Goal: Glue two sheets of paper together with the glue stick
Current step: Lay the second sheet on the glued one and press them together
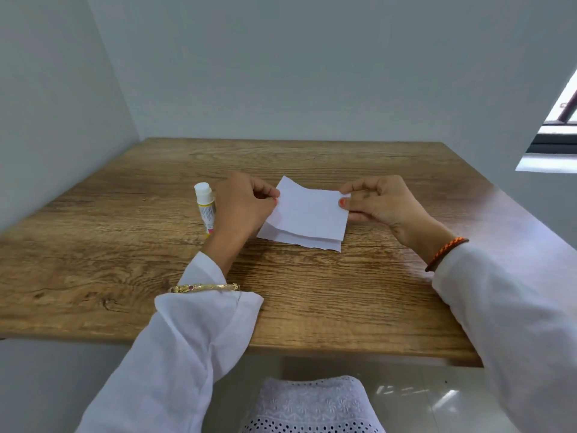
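The upper sheet of paper (309, 210) is held a little above the lower sheet (299, 240), which lies flat on the wooden counter (125, 245) with its near, ragged edge showing beneath. The left hand (242, 203) pinches the upper sheet's left edge between thumb and curled fingers (265, 190), and the right hand (379, 201) pinches its right edge the same way, thumb on top. The sheet sags slightly between the two grips. Just beside the left hand, on its outer side, the glue stick (205, 207) lies on the counter, white cap pointing away, partly hidden by the hand. A gold bangle (204, 288) sits on the left wrist, an orange braided band (446, 253) on the right, both above white sleeves (187, 354)
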